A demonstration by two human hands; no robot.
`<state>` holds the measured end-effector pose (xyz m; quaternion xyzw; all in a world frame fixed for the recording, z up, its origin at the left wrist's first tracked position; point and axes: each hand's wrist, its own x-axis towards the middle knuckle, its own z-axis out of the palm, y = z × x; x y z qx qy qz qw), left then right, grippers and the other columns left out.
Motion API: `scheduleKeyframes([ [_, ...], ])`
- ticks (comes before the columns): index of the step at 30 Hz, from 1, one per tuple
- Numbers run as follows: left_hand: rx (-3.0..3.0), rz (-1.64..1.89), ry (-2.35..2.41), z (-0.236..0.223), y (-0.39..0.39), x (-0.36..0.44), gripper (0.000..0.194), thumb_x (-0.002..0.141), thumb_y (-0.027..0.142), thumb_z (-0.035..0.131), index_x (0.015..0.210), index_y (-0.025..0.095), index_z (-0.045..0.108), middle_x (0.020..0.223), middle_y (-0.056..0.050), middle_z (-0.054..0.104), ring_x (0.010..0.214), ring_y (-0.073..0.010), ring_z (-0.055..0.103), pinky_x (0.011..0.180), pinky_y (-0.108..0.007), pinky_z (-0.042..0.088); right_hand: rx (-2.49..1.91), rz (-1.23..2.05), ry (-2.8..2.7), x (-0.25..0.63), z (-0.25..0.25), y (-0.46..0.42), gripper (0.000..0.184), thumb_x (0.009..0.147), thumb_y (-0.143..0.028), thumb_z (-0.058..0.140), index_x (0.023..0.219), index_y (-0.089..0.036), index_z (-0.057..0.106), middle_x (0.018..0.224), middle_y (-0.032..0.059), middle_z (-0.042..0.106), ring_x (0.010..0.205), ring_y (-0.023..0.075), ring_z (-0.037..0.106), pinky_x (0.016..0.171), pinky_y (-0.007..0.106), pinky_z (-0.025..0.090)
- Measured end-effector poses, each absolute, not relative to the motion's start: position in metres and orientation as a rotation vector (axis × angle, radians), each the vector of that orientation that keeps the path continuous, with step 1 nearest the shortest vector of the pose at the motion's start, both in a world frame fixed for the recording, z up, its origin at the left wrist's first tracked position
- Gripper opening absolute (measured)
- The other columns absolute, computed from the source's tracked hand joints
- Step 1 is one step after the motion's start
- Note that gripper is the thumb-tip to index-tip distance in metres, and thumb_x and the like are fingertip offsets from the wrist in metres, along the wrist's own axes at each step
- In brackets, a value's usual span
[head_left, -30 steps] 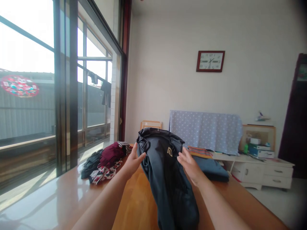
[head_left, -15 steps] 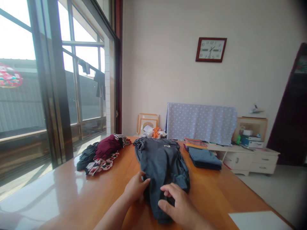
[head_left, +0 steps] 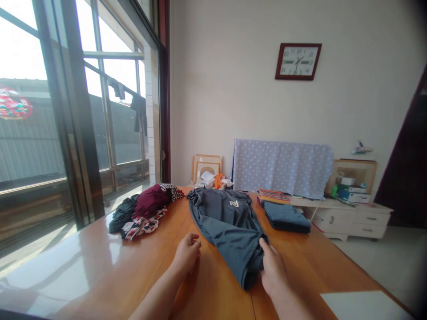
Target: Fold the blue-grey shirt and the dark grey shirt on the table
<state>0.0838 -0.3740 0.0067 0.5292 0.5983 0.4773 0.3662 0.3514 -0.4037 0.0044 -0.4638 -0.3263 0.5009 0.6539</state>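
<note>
A dark blue-grey cloth garment with a pale printed logo [head_left: 227, 233] lies on the glossy brown wooden table [head_left: 133, 278], between the hands. The right hand [head_left: 275, 269] grips its near right edge, thumb on top. The left hand [head_left: 187, 255], apart from the cloth, holds nothing, fingers loosely bent. Beyond are a rumpled heap of maroon, dark and patterned clothes [head_left: 151, 202] leftward and folded blue cloth [head_left: 286, 217] rightward.

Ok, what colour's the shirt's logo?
Logo is off-white, on the dark shirt; head view.
</note>
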Motion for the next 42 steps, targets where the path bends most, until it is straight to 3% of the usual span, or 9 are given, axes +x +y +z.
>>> scheduleKeyframes([
  [6,1.738,0.935,1.78,0.01,-0.366,0.087,0.022,0.079,0.019,0.056,0.1,0.019,0.065,0.082,-0.003,0.07,0.079,-0.0182,0.066,0.068,-0.025,0.045,-0.942,1.346,-0.373,0.375,-0.019,-0.382,0.039,0.087,-0.049,0.059,0.11,-0.02,0.068,0.107,0.0102,0.076,0.101,0.0262,0.071,0.079,0.041,0.058],
  [10,2.047,0.759,1.766,0.018,-0.367,0.106,0.024,0.078,0.018,0.055,0.098,0.023,0.068,0.1,-0.005,0.068,0.094,-0.0201,0.065,0.08,-0.027,0.045,-0.874,1.3,-0.283,0.391,-0.015,-0.38,0.031,0.094,-0.042,0.049,0.108,-0.021,0.067,0.094,0.0071,0.077,0.088,0.0236,0.073,0.077,0.04,0.059],
  [15,2.305,0.666,1.641,0.025,-0.37,0.139,0.041,0.077,0.015,0.053,0.114,0.028,0.065,0.121,-0.006,0.059,0.102,-0.0202,0.062,0.084,-0.027,0.046,-0.805,1.243,-0.172,0.404,-0.007,-0.377,0.028,0.097,-0.035,0.041,0.105,-0.023,0.065,0.085,0.0031,0.076,0.077,0.0201,0.072,0.07,0.036,0.059],
  [18,2.422,0.55,1.539,0.029,-0.369,0.154,0.041,0.076,0.016,0.056,0.113,0.031,0.065,0.119,-0.005,0.06,0.105,-0.0218,0.06,0.087,-0.028,0.045,-0.782,1.272,-0.161,0.403,-0.006,-0.377,0.027,0.097,-0.034,0.041,0.103,-0.022,0.064,0.084,0.003,0.076,0.076,0.0197,0.072,0.067,0.034,0.058],
  [22,2.442,0.507,1.565,0.028,-0.361,0.162,0.024,0.08,0.022,0.058,0.102,0.027,0.065,0.11,-0.005,0.061,0.099,-0.0227,0.06,0.083,-0.03,0.045,-0.754,1.281,-0.16,0.401,-0.003,-0.377,0.022,0.093,-0.033,0.048,0.103,-0.022,0.064,0.086,0.003,0.076,0.076,0.0198,0.071,0.066,0.034,0.058],
  [29,2.204,0.795,1.494,0.02,-0.35,0.152,0.009,0.081,0.017,0.052,0.082,0.021,0.059,0.094,-0.004,0.062,0.081,-0.016,0.061,0.073,-0.026,0.043,-0.815,1.268,-0.228,0.402,-0.001,-0.379,0.027,0.081,-0.023,0.058,0.106,-0.019,0.065,0.089,0.0051,0.076,0.081,0.0226,0.072,0.072,0.037,0.059],
  [34,1.556,1.216,1.347,0.043,-0.359,0.109,0.018,0.084,0.037,0.049,0.088,0.02,0.055,0.064,0.002,0.056,0.059,-0.0139,0.055,0.058,-0.024,0.042,-0.948,1.236,-0.361,0.398,0.008,-0.384,0.032,0.08,-0.025,0.057,0.11,-0.019,0.067,0.091,0.0069,0.077,0.09,0.0265,0.072,0.078,0.041,0.058],
  [39,1.283,1.593,1.379,0.062,-0.379,0.017,0.023,0.078,0.039,0.054,0.088,0.018,0.056,0.072,-0.001,0.062,0.064,-0.0157,0.06,0.059,-0.026,0.047,-0.872,1.295,-0.634,0.38,0.028,-0.408,0.044,0.073,-0.031,0.069,0.116,-0.02,0.069,0.102,0.0051,0.076,0.095,0.025,0.07,0.078,0.036,0.056],
  [42,1.1,1.733,1.748,0.055,-0.396,-0.033,0.023,0.077,0.036,0.052,0.087,0.017,0.059,0.076,-0.004,0.065,0.067,-0.0187,0.063,0.06,-0.029,0.05,-0.87,1.429,-0.882,0.363,0.034,-0.426,0.051,0.07,-0.038,0.074,0.117,-0.017,0.07,0.095,0.0077,0.076,0.087,0.0246,0.07,0.075,0.035,0.054],
])
